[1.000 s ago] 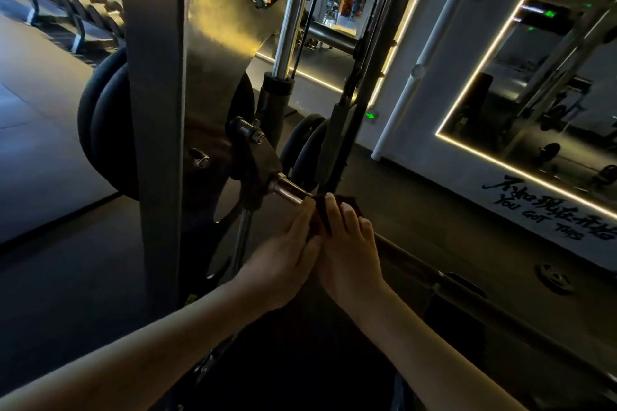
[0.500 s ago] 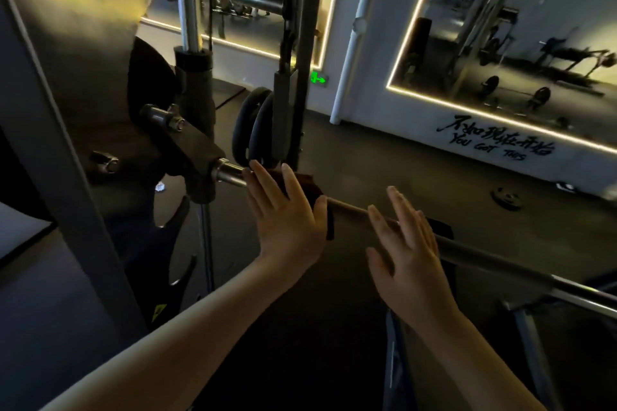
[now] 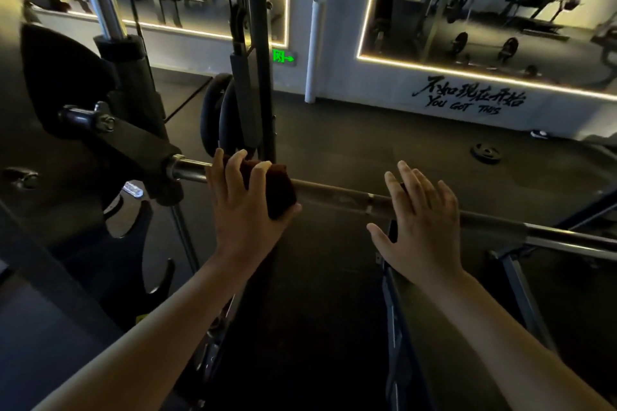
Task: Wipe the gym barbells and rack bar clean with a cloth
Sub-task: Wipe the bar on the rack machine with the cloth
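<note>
At the left end of the rack bar (image 3: 334,193), just right of its black carriage (image 3: 140,147), the person's left hand (image 3: 243,210) held a dark reddish cloth (image 3: 278,185) wrapped over the steel. Its fingers (image 3: 235,162) curled across the top and the thumb was tucked beneath. Further right along the same bar, well apart from the cloth, the right hand (image 3: 422,223) lay over the shaft with fingers (image 3: 405,175) straight and spread, holding nothing. Whether the palm pressed on the metal I could not tell. On the far floor lay a small weight plate (image 3: 485,153), below a light-framed mirror (image 3: 484,10).
</note>
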